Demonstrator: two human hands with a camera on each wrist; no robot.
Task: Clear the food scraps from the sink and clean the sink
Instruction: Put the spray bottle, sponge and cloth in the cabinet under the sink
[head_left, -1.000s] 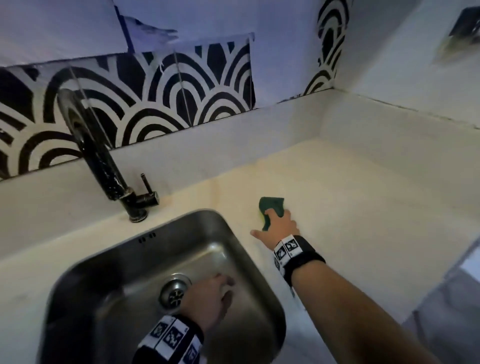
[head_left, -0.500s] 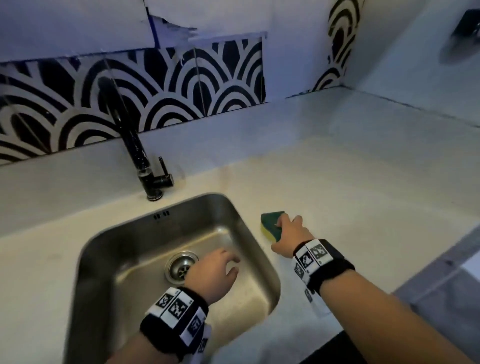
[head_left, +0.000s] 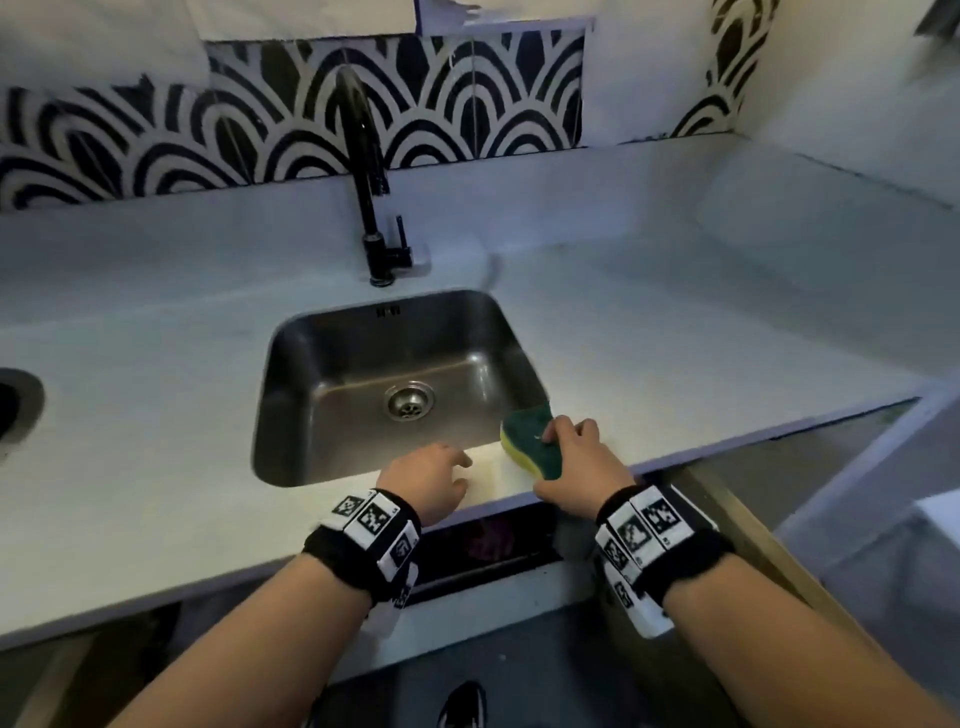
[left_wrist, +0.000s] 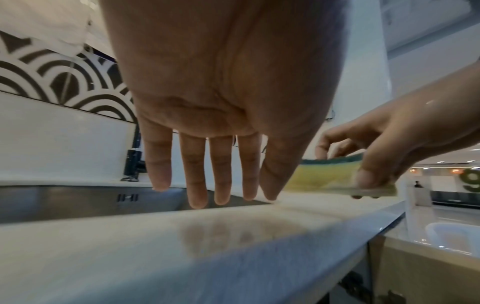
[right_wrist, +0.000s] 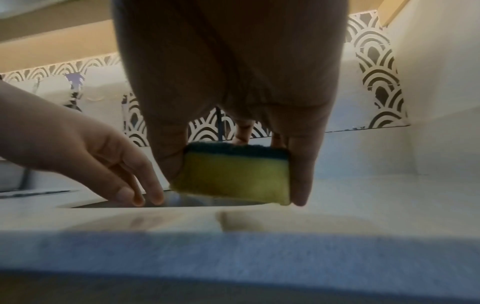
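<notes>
A steel sink (head_left: 322, 374) is set in the white counter, its drain (head_left: 409, 401) in the middle of the floor; no scraps show in it. My right hand (head_left: 571, 457) grips a yellow sponge with a green scouring top (head_left: 530, 441) (right_wrist: 233, 174) (left_wrist: 327, 176), held just above the counter at the sink's front right corner. My left hand (head_left: 431, 480) (left_wrist: 207, 164) hovers over the front rim with straight fingers, holding nothing.
A black tap (head_left: 363, 171) stands behind the sink. White counter (head_left: 701, 338) stretches right to the corner wall. A second round drain (head_left: 15, 408) shows at the far left. Below the counter's front edge is an open dark gap (head_left: 488, 540).
My right hand has lifted the sponge off the counter and brought it back to the sink's front right corner. My left hand has come out of the basin to the front rim.
</notes>
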